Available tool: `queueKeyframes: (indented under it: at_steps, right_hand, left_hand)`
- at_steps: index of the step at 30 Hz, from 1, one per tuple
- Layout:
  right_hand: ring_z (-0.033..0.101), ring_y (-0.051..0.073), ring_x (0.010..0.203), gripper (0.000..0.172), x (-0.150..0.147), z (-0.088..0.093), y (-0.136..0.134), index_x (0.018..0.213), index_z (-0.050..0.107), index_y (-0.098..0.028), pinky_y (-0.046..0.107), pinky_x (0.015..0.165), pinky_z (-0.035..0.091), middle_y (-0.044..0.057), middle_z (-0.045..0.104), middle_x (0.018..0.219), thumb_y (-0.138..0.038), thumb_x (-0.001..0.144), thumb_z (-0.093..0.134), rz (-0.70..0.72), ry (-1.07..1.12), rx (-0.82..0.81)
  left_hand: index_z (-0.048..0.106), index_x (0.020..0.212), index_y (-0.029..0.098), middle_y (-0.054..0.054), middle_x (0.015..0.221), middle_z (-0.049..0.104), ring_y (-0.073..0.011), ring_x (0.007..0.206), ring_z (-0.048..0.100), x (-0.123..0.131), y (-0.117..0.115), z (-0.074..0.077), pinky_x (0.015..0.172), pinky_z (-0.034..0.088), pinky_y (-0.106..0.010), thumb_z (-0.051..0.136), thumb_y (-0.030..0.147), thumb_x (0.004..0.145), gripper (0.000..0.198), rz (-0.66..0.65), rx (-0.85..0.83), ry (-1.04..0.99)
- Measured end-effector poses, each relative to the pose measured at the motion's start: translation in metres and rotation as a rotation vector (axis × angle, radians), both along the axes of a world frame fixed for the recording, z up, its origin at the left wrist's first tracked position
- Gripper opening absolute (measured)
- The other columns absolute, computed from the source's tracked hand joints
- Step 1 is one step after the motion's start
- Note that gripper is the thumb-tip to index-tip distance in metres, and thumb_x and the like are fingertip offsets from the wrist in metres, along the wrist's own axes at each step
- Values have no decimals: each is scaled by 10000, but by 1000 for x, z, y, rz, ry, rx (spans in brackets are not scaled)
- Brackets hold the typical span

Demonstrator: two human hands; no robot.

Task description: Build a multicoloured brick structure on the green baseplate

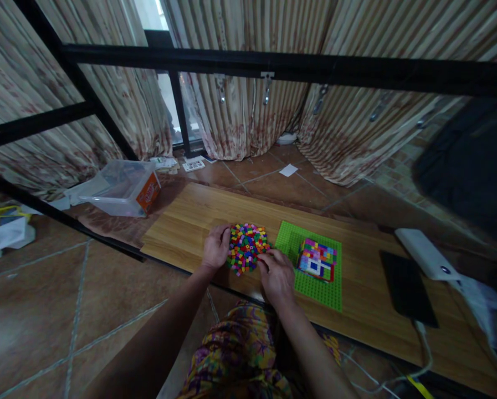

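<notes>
A heap of small multicoloured toy bricks [248,246] lies on the wooden board between my hands. Against its left edge rests my left hand [217,246], fingers curled in near the thumb; whatever they hold, if anything, is hidden. My right hand [278,274] is at the right edge of the heap, thumb and fingers pinched together by a red bit that looks like a brick. Just right of that hand lies a green studded baseplate [290,238]. On it stands a block-shaped build of colourful bricks [317,259], with white and blue ones on its near side.
The low wooden tabletop [182,216] carries a black tablet or phone [408,288] with a cable and a white device [423,252] at right. A clear plastic bin [119,191] sits beyond the left end. A black metal rail [248,61] crosses before the curtains [248,122].
</notes>
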State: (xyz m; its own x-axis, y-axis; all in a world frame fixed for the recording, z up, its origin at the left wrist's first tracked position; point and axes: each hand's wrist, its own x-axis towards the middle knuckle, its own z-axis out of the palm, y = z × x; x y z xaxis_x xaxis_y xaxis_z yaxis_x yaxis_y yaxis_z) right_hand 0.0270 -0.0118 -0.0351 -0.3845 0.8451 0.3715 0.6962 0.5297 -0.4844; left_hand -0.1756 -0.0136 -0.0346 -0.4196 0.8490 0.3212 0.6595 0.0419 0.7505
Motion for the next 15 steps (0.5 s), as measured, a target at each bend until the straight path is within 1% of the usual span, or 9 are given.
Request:
queueKeyframes:
  at_steps: [3, 6, 11, 13, 15]
  right_hand:
    - [556, 221, 958, 178, -1, 5, -1, 898, 717, -233, 366, 866, 431, 62, 632, 989, -235, 892, 539, -5, 29, 8]
    - [574, 211, 930, 186, 0, 14, -4, 888, 697, -232, 356, 841, 456, 58, 647, 954, -241, 903, 513, -4, 126, 5]
    - [618, 168, 796, 176, 14, 30, -13, 899, 663, -217, 293, 734, 496, 34, 668, 850, -251, 913, 491, -39, 326, -90]
    - [633, 160, 777, 198, 24, 33, -17, 945, 669, -215, 283, 713, 505, 40, 680, 875, -264, 925, 478, -71, 367, -108]
    - [651, 171, 825, 241, 36, 34, -19, 1020, 675, -213, 301, 741, 516, 61, 692, 938, -276, 940, 457, -109, 376, -88]
  left_hand:
    - [664, 1060, 192, -82, 1055, 692, -202, 1037, 621, 0, 0, 1, 975, 480, -368, 381, 361, 947, 349, 0, -1, -1]
    - [665, 1058, 198, -82, 1053, 696, -203, 1036, 624, -2, 0, 0, 970, 484, -369, 382, 369, 945, 350, 0, 8, 2]
    - [663, 1058, 193, -89, 1070, 693, -211, 1055, 621, -5, 1, -2, 974, 481, -373, 389, 383, 938, 354, -7, 11, 16]
    - [664, 1056, 189, -91, 1063, 694, -212, 1048, 625, -6, 1, -2, 968, 484, -371, 388, 389, 936, 360, -6, 8, 15]
    - [664, 1054, 188, -91, 1057, 696, -211, 1037, 629, -6, 1, -1, 961, 488, -370, 385, 393, 936, 365, -6, 9, 15]
